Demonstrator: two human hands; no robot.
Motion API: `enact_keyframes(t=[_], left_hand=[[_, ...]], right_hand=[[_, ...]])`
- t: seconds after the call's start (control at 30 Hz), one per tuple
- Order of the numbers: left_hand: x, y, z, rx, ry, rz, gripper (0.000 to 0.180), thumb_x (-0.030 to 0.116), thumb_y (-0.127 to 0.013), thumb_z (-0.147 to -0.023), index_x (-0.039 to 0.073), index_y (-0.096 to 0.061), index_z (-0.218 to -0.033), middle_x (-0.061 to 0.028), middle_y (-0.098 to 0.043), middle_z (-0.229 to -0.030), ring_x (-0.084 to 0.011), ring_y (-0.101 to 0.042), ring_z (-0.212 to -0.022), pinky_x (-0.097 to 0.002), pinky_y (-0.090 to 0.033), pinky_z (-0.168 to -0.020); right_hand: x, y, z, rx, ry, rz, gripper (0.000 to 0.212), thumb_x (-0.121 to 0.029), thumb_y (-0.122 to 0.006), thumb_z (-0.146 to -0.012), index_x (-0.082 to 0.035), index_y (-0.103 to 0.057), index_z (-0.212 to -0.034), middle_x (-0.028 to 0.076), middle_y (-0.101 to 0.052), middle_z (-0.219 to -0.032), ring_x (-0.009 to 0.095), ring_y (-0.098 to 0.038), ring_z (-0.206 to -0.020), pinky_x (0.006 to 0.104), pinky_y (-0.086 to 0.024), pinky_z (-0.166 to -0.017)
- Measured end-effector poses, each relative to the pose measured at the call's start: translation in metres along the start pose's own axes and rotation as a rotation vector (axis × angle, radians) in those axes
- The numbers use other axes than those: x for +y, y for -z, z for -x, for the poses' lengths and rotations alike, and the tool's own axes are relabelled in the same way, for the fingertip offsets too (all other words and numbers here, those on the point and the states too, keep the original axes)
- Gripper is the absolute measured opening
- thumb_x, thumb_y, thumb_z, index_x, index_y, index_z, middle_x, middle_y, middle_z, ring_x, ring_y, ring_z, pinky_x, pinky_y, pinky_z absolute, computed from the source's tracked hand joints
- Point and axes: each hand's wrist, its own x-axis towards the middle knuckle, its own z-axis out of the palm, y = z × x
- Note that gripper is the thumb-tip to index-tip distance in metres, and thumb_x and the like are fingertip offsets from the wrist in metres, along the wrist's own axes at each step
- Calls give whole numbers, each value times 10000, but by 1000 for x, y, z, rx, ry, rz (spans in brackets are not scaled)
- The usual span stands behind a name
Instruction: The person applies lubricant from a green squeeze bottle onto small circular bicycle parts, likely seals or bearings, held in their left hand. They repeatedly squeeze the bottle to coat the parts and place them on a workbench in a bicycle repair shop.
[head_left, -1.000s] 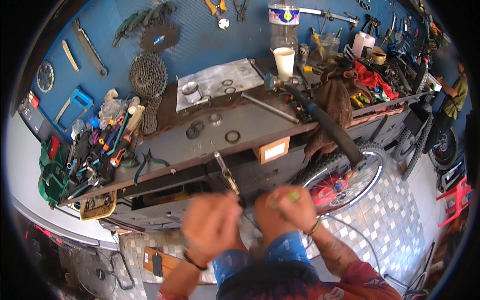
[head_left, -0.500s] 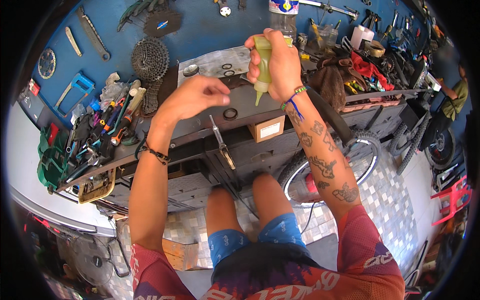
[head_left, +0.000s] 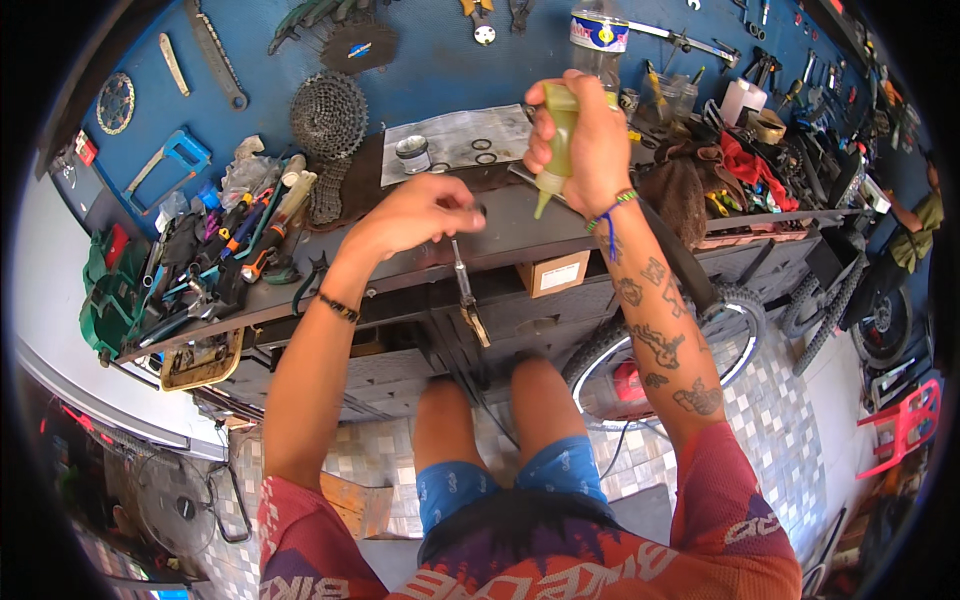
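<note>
My right hand (head_left: 594, 140) is wrapped round a yellow-green squeeze bottle (head_left: 560, 130), its narrow nozzle pointing down over the bench. To its left, my left hand (head_left: 425, 212) has thumb and fingers pinched on a small black ring (head_left: 478, 213), partly hidden by the fingertips. Just below that hand, a slim metal shaft (head_left: 461, 270) with a brass-coloured lower end stands out at the bench's front edge. Behind the hands, several black rings (head_left: 484, 158) and a small round tub (head_left: 412, 153) rest on a printed sheet (head_left: 460, 130).
A heap of hand tools (head_left: 235, 225) covers the bench's left end. Brown cloth (head_left: 675, 185) and a red rag (head_left: 745, 150) lie right. A clear bottle (head_left: 598, 45) stands behind my right hand. Below are a cardboard box (head_left: 555, 274) and a bicycle wheel (head_left: 735, 340). Another person (head_left: 915, 225) is far right.
My left hand has picked up the black ring from the bench edge. The squeeze bottle stays in my right hand, nozzle down. The whole view has shifted slightly.
</note>
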Motion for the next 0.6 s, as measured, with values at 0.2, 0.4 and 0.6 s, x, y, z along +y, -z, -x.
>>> enact_keyframes(t=[0.2, 0.4, 0.6], left_hand=[[8, -23, 90, 381, -243, 887, 220, 211, -646, -1067, 12, -686, -1150, -127, -703, -1161, -193, -708, -989, -311, -590, -749], [4, -121, 168, 216, -385, 1468, 292, 194, -525, -1116, -70, -618, -1197, -319, -594, -1383, -325, -713, -1149, -396, -691, -849], [-10, -169, 179, 298, -323, 1568, 354, 234, -458, -1145, -67, -613, -1250, -317, -608, -1382, -348, -679, -1257, -413, -685, -889]], right_hand=[[-19, -1, 26, -45, 20, -79, 433, -447, -456, -1062, -52, -613, -979, -6, -414, -623, 144, -403, -481, 334, -359, -492], [-33, -47, 71, -238, 68, -181, 509, -435, -357, -1084, -15, -608, -943, 23, -436, -577, 161, -402, -422, 345, -378, -427], [-13, -76, 101, -284, 24, -14, 559, -444, -290, -1093, -16, -561, -856, 38, -399, -489, 183, -370, -341, 349, -368, -348]])
